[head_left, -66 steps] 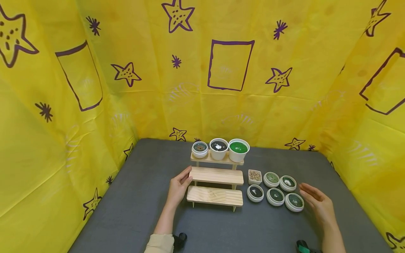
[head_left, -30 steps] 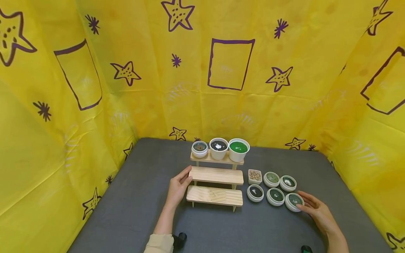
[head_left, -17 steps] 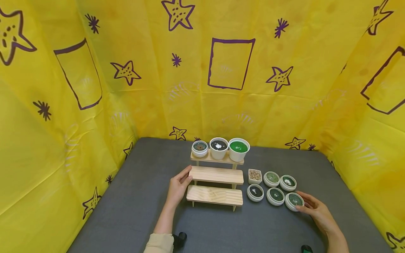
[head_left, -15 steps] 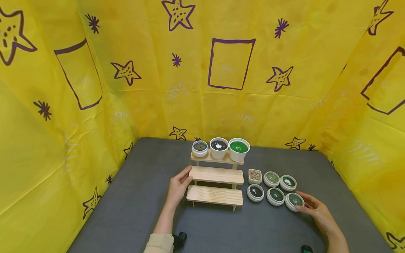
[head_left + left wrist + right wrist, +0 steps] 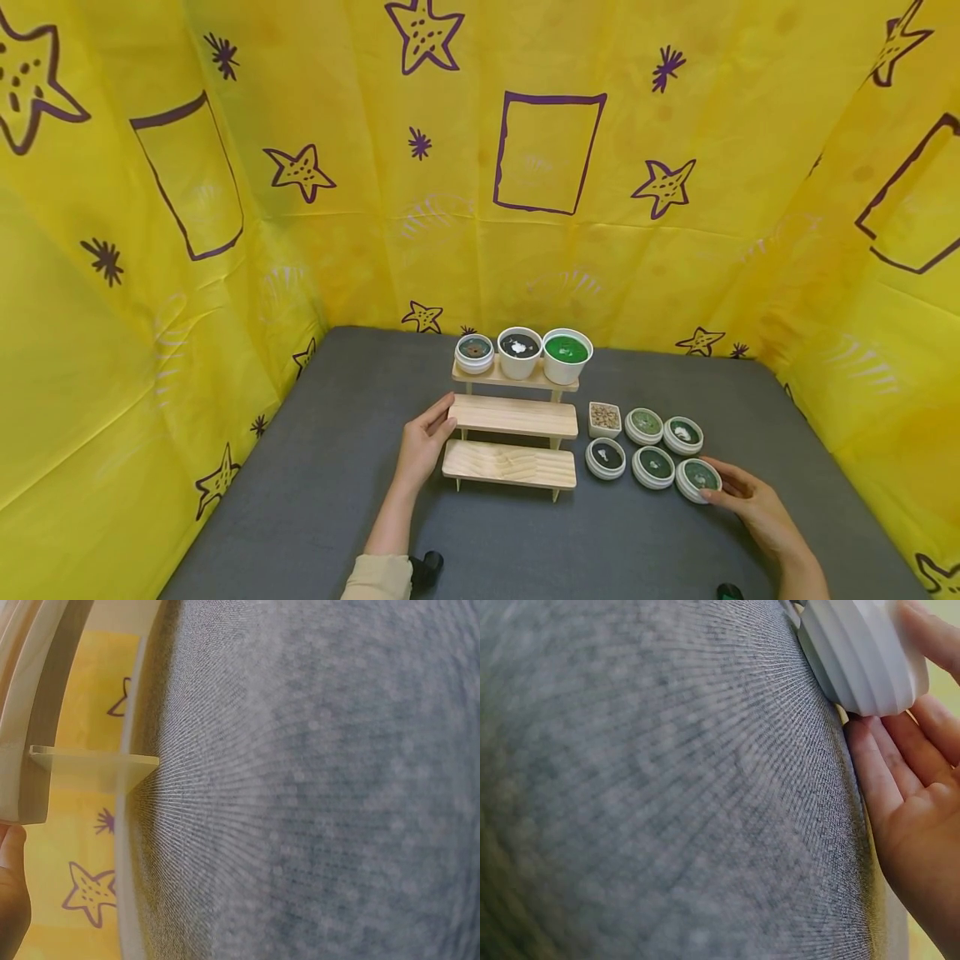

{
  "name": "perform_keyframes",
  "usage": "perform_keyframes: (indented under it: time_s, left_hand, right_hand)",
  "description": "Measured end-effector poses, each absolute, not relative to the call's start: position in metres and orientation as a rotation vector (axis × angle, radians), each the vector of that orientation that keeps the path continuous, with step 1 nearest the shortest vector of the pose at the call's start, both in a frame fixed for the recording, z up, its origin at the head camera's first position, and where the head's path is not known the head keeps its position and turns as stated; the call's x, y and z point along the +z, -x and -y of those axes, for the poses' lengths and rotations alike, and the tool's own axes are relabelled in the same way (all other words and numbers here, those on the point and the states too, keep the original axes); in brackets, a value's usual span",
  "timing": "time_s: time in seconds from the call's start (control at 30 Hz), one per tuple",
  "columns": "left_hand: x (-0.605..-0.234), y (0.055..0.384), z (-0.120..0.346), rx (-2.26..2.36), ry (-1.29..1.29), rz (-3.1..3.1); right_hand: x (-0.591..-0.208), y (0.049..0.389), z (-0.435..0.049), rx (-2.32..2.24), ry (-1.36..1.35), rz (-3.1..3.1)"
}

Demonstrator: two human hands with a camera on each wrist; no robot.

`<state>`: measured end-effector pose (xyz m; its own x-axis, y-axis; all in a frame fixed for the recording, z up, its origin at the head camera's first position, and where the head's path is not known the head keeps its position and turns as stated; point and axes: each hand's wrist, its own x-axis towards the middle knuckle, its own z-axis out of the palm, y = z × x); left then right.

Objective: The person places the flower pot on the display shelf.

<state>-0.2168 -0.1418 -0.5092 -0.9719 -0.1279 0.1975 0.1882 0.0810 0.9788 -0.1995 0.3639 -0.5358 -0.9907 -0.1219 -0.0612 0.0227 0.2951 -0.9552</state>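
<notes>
A three-tier wooden display stand (image 5: 512, 417) stands mid-table. My left hand (image 5: 422, 448) holds the left end of its middle board between thumb and fingers; in the left wrist view only a fingertip (image 5: 12, 847) shows, against the board's end (image 5: 28, 780). At the right, my right hand (image 5: 759, 507) grips a small white ribbed pot (image 5: 697, 478) with dark green filling, thumb on the near side and fingers behind. The right wrist view shows that pot's ribbed side (image 5: 862, 660) between thumb and fingers. It appears upright, at table level.
On the stand's top board sit a low white pot (image 5: 474, 354), a dark-filled cup (image 5: 519, 352) and a bright green cup (image 5: 566, 355). Right of the stand are a square pot of pebbles (image 5: 604, 418) and several low round pots (image 5: 653, 467). Yellow patterned cloth (image 5: 360, 250) walls the grey table (image 5: 337, 433).
My right hand has come in from beside the front right pot, moved nearer, and taken hold of it. The pot stays in about the same place. My left hand has kept its place.
</notes>
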Motion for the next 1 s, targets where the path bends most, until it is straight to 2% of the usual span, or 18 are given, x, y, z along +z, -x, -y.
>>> perform_keyframes:
  time_s: [0.6,1.0]
  left_hand:
    - [-0.510,0.216,0.142,-1.997,0.054,2.120]
    - [-0.510,0.216,0.142,-1.982,0.069,2.130]
  right_hand:
    - [-0.534,0.200,-0.364,-1.864,-0.041,-2.472]
    - [-0.511,0.199,-0.359,-1.986,-0.063,-2.441]
